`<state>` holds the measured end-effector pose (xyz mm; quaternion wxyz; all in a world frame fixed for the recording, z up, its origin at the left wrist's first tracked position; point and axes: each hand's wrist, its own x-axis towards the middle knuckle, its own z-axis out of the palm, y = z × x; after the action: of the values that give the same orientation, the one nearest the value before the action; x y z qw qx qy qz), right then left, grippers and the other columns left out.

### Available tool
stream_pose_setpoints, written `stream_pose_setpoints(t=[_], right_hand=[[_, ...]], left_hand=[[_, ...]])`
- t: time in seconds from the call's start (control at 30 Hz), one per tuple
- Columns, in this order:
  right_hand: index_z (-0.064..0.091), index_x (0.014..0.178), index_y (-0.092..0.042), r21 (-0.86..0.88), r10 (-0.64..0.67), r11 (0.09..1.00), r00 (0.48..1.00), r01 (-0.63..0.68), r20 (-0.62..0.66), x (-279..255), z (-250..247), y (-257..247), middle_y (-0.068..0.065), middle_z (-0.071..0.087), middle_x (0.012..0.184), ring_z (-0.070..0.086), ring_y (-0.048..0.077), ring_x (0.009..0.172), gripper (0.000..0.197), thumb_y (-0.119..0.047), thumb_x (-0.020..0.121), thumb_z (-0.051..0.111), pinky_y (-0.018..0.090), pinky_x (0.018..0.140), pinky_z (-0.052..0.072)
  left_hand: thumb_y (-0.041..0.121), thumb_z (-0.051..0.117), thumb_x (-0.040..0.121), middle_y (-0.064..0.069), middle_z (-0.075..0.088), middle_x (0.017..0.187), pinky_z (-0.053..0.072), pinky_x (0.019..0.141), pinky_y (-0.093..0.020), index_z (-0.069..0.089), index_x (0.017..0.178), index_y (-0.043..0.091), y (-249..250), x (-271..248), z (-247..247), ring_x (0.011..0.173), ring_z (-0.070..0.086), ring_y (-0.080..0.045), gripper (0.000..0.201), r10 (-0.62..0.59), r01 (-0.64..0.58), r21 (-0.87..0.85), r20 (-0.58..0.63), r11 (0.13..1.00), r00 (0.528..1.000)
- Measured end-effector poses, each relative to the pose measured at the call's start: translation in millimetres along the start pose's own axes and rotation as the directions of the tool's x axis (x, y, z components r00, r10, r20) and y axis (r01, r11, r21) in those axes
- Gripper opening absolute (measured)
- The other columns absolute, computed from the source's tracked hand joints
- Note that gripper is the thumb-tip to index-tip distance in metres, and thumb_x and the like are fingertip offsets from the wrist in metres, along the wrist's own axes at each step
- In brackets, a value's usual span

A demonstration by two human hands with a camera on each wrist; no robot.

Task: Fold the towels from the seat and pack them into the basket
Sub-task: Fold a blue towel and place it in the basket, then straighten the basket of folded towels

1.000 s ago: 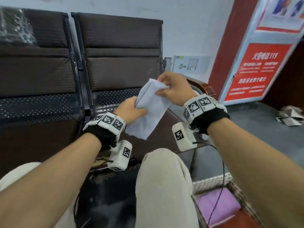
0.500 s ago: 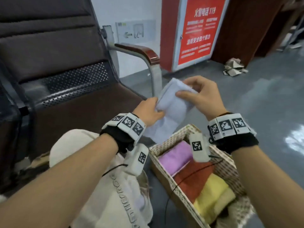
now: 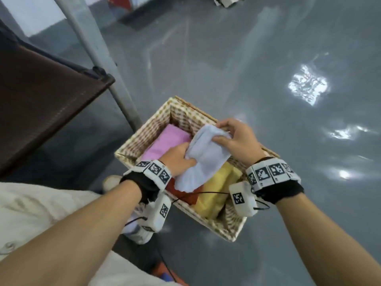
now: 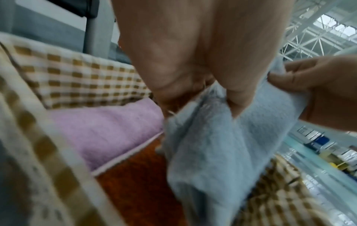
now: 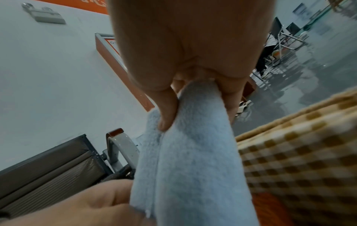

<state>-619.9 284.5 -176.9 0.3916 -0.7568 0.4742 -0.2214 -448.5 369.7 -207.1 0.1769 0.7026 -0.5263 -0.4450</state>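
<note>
A folded pale blue towel [image 3: 203, 156] hangs just above the woven basket [image 3: 142, 137], held by both hands. My left hand [image 3: 181, 157] grips its left edge, thumb and fingers closed on the cloth [image 4: 212, 145]. My right hand [image 3: 233, 137] pinches the upper right corner [image 5: 193, 137] between thumb and fingers. Inside the basket lie a pink towel [image 3: 167, 141], a rust-red towel [image 3: 185, 195] and a yellow towel [image 3: 216, 190], side by side. The blue towel's lower end droops over the red and yellow ones.
The basket stands on a glossy grey floor [image 3: 268, 58]. A dark brown seat [image 3: 41, 96] with a grey metal leg [image 3: 99, 58] is at the left. My knees in beige trousers [image 3: 41, 207] and a white shoe [image 3: 140, 232] are close to the basket's near side.
Both hands carried the blue towel from in front of the seat rightward and down to just over the basket. The view swung from the seats to the floor.
</note>
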Motion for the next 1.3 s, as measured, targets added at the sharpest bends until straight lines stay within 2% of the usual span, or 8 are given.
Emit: stream_pose_setpoints(t=[0.17, 0.27, 0.33, 0.53, 0.77, 0.97, 1.17, 1.3], right_hand=[[0.066, 0.103, -0.02, -0.156, 0.11, 0.983, 0.99, -0.095, 0.087, -4, -14, 28, -0.002, 0.067, 0.101, 0.06, 0.015, 0.096, 0.022, -0.025, 0.082, 0.071, 0.03, 0.084, 0.046], [0.065, 0.107, -0.019, -0.283, 0.206, 0.948, 0.958, -0.145, 0.2, -11, -10, 42, -0.001, 0.064, 0.106, 0.058, 0.016, 0.1, 0.027, -0.03, 0.083, 0.07, 0.028, 0.082, 0.043], [0.062, 0.111, -0.017, -0.374, 0.278, 0.909, 0.936, -0.184, 0.214, -18, -1, 50, 0.0, 0.062, 0.111, 0.056, 0.016, 0.102, 0.03, -0.031, 0.086, 0.067, 0.024, 0.08, 0.039], [0.066, 0.103, -0.014, -0.347, 0.245, 0.915, 0.967, -0.207, 0.07, -27, 5, 36, 0.002, 0.068, 0.103, 0.061, 0.017, 0.098, 0.017, -0.02, 0.087, 0.065, 0.02, 0.078, 0.039], [0.07, 0.097, -0.014, -0.303, 0.187, 0.933, 0.981, -0.196, -0.06, -8, -11, -23, 0.002, 0.07, 0.099, 0.062, 0.017, 0.096, 0.014, -0.018, 0.085, 0.064, 0.018, 0.078, 0.039], [0.07, 0.097, -0.013, -0.297, 0.281, 0.905, 0.952, -0.304, -0.121, 35, 16, -41, 0.003, 0.069, 0.099, 0.056, 0.012, 0.087, 0.014, -0.019, 0.085, 0.064, 0.016, 0.071, 0.033], [0.072, 0.096, -0.012, -0.195, 0.417, 0.872, 0.89, -0.45, -0.185, 89, 54, -51, 0.006, 0.07, 0.094, 0.063, 0.018, 0.093, 0.015, -0.019, 0.084, 0.065, 0.019, 0.075, 0.039], [0.072, 0.096, -0.011, -0.143, 0.498, 0.838, 0.845, -0.526, -0.194, 110, 59, -59, 0.008, 0.071, 0.091, 0.064, 0.021, 0.09, 0.017, -0.021, 0.086, 0.063, 0.024, 0.08, 0.045]], left_hand=[[0.023, 0.064, 0.086, -0.005, 0.062, 0.118, 0.047, 0.087, -0.028, 0.053, 0.116, 0.013, 3, 4, 24, 0.104, 0.058, -0.018, 0.034, 0.018, 0.011, -0.103, 0.274, 0.995, 0.962], [0.031, 0.061, 0.089, -0.007, 0.062, 0.117, 0.046, 0.091, -0.032, 0.054, 0.115, 0.009, -1, 0, 40, 0.106, 0.058, -0.022, 0.035, -0.043, 0.003, 0.114, 0.349, 0.993, 0.936], [0.03, 0.058, 0.091, -0.011, 0.063, 0.115, 0.045, 0.093, -0.035, 0.054, 0.118, 0.007, -3, -4, 45, 0.106, 0.059, -0.026, 0.036, -0.077, -0.013, 0.276, 0.314, 0.961, 0.946], [0.019, 0.058, 0.09, -0.006, 0.067, 0.108, 0.043, 0.086, -0.022, 0.062, 0.112, 0.015, 25, -16, -4, 0.103, 0.061, -0.02, 0.023, 0.036, -0.047, 0.155, 0.075, 0.987, 0.997], [0.015, 0.057, 0.086, -0.006, 0.069, 0.103, 0.043, 0.084, -0.024, 0.07, 0.1, 0.015, 90, -39, -84, 0.1, 0.062, -0.021, 0.019, 0.353, -0.318, 0.312, -0.059, 0.895, 0.934], [0.016, 0.055, 0.087, -0.003, 0.07, 0.104, 0.038, 0.079, -0.018, 0.071, 0.1, 0.016, 89, -12, -142, 0.101, 0.062, -0.018, 0.02, 0.403, -0.368, 0.304, -0.058, 0.879, 0.913], [0.016, 0.057, 0.085, -0.008, 0.072, 0.097, 0.049, 0.087, -0.028, 0.073, 0.096, 0.013, 53, 48, -187, 0.097, 0.064, -0.023, 0.02, 0.29, -0.295, 0.179, 0.054, 0.939, 0.956], [0.018, 0.059, 0.085, -0.004, 0.07, 0.1, 0.04, 0.074, -0.018, 0.071, 0.098, 0.018, 40, 77, -199, 0.093, 0.062, -0.017, 0.018, 0.27, -0.297, 0.246, 0.137, 0.923, 0.953]])
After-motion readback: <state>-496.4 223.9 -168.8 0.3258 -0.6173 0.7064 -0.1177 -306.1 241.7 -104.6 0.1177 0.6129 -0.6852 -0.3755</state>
